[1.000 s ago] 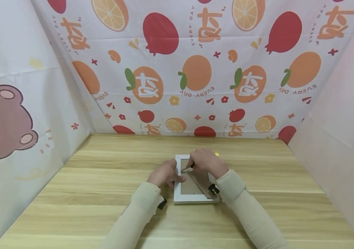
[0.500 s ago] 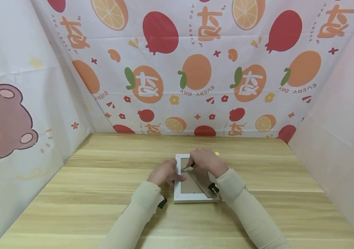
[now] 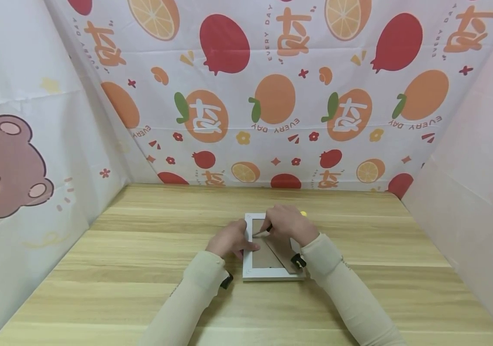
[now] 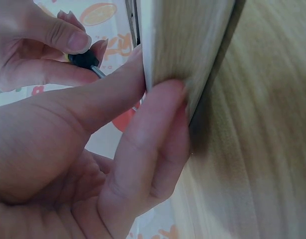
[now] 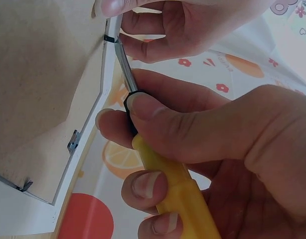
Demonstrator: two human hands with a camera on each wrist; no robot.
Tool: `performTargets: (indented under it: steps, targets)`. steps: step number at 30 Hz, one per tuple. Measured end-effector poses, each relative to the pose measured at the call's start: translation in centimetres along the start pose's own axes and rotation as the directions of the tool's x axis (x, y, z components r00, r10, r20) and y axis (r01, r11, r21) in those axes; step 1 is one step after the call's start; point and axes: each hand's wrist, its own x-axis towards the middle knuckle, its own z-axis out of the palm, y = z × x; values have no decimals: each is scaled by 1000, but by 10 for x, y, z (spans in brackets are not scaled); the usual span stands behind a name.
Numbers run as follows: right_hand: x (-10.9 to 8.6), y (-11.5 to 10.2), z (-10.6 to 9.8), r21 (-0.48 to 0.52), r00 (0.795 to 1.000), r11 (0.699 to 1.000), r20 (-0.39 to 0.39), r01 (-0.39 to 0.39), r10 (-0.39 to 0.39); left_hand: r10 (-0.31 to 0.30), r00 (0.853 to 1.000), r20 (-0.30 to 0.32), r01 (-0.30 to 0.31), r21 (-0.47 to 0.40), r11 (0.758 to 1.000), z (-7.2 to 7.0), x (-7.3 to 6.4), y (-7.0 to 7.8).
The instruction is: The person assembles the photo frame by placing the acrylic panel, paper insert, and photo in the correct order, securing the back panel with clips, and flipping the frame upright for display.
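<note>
A white picture frame (image 3: 268,274) lies face down on the wooden table, its brown backing board (image 3: 261,258) and angled stand flap (image 3: 282,254) facing up. My left hand (image 3: 228,239) grips the frame's left side, thumb on top and fingers against the wood-toned outer edge (image 4: 193,40). In my right hand (image 3: 287,223) is a screwdriver (image 5: 178,194) with a yellow handle, black collar and metal shaft. Its tip meets a small dark tab (image 5: 109,39) at the frame's inner edge. A metal hanger (image 5: 73,142) and another bent tab (image 5: 26,186) show along the rim.
Bare table (image 3: 142,269) stretches to both sides and in front of the frame. Behind it rises a fruit-print cloth (image 3: 272,139). A bear-print cloth (image 3: 8,168) closes off the left side, and a pale cloth (image 3: 480,206) the right.
</note>
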Motion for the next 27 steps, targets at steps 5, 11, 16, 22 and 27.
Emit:
performTargets:
  steps: [5, 11, 16, 22, 27]
  targets:
    - [0, 1, -1, 11, 1000, 1000, 4, -11, 11, -7, 1000, -11, 8, 16, 1000, 0, 1, 1]
    - [1, 2, 0, 14, 1000, 1000, -3, -5, 5, -17, 1000, -5, 17, 8, 1000, 1, 0, 1]
    - [1, 3, 1, 22, 1000, 1000, -6, -7, 7, -6, 1000, -11, 6, 3, 1000, 1, 0, 0]
    - [0, 2, 2, 19, 1000, 1000, -4, -18, 18, -12, 1000, -5, 12, 11, 1000, 1, 0, 1]
    - [-1, 3, 3, 31, 1000, 999, -12, -20, 20, -13, 1000, 0, 13, 8, 1000, 0, 0, 1]
